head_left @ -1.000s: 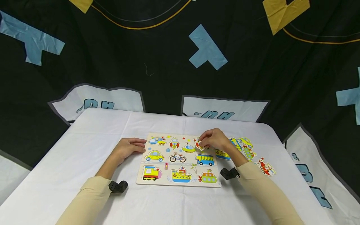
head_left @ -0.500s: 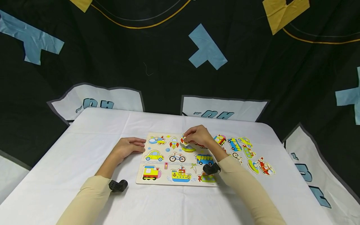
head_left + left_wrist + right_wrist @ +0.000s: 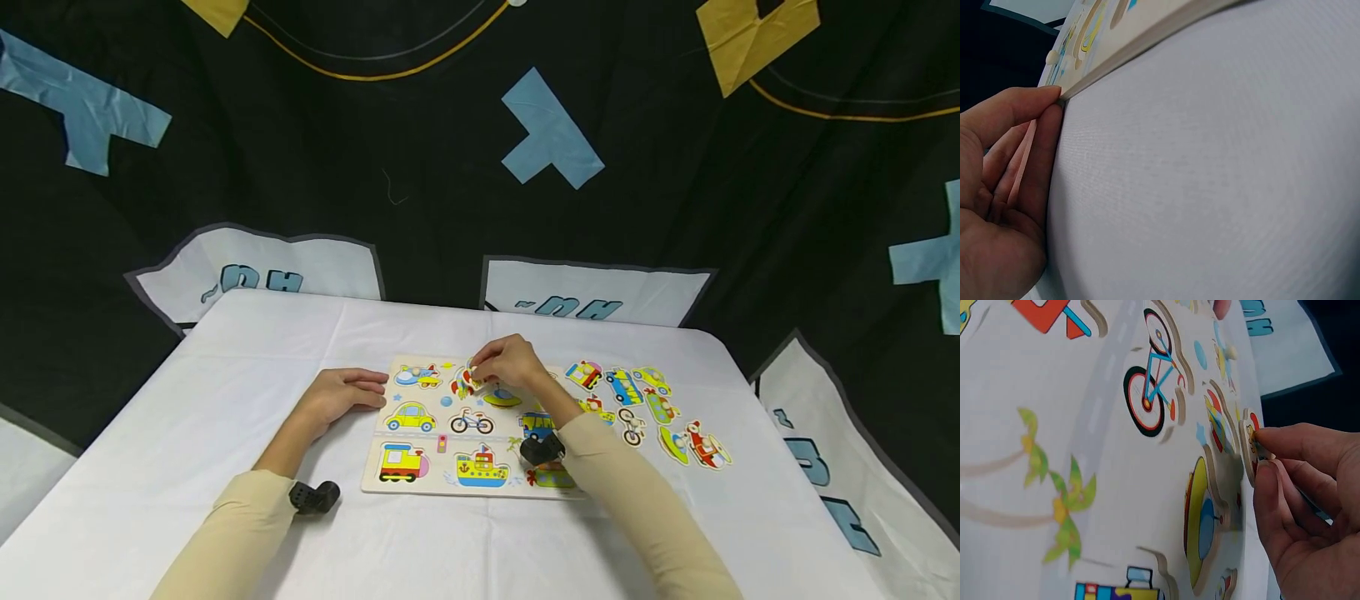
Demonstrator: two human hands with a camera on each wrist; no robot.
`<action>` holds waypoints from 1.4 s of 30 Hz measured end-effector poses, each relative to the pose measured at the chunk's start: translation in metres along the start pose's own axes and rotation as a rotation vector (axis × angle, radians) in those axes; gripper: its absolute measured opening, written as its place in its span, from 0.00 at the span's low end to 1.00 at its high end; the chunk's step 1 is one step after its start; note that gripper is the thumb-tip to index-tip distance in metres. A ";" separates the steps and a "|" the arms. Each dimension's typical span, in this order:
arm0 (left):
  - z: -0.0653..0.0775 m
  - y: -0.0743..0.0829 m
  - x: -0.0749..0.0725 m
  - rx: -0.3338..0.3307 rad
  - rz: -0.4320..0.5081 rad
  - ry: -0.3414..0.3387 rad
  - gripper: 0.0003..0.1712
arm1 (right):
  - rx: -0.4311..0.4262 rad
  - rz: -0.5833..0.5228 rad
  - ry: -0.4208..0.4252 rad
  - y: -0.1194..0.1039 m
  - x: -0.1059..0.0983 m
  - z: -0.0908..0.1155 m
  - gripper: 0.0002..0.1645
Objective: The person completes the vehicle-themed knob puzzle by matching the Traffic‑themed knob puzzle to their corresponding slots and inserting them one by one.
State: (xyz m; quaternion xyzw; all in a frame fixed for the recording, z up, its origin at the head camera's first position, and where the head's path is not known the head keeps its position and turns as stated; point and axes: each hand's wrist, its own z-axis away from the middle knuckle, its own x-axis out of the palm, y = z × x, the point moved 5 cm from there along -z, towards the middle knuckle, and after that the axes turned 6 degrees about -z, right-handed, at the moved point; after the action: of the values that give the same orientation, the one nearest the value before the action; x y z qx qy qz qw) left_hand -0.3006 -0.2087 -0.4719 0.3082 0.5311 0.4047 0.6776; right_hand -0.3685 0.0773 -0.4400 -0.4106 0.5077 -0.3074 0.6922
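A wooden peg puzzle board [image 3: 441,468] with printed vehicles lies on the white table. My left hand [image 3: 337,402] is at its left edge; in the left wrist view, fingertips [image 3: 1052,94] touch the board's edge with the fingers fairly straight. My right hand [image 3: 512,365] pinches a small rocket puzzle piece [image 3: 1249,436] between thumb and fingers, partly hiding it. That piece is just over the rocket recess [image 3: 1216,422], tilted and apart from the board in the right wrist view. At the board's upper left, an airplane piece [image 3: 418,376] with a knob sits in its slot.
Right of the board lie several loose pieces, among them a train [image 3: 584,374], a bus [image 3: 624,387], a bicycle [image 3: 632,427], a flying saucer [image 3: 673,445] and a helicopter [image 3: 707,445]. A black cloth with taped shapes hangs behind the table.
My right hand has moved left across the board's upper row, carrying the rocket piece from the helicopter recess to the rocket recess. The left hand has stayed at the board's edge.
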 end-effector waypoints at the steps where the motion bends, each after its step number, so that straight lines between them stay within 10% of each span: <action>1: 0.000 0.000 0.000 0.001 0.001 -0.001 0.30 | 0.006 -0.005 -0.003 0.000 0.001 0.000 0.07; 42: -0.004 -0.004 0.001 0.002 0.049 -0.023 0.30 | 0.005 -0.088 -0.021 0.012 0.024 -0.002 0.07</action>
State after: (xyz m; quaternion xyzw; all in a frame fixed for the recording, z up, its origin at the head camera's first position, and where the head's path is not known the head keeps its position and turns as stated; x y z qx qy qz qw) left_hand -0.3040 -0.2093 -0.4766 0.3263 0.5159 0.4171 0.6733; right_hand -0.3635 0.0618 -0.4617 -0.4340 0.4812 -0.3346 0.6843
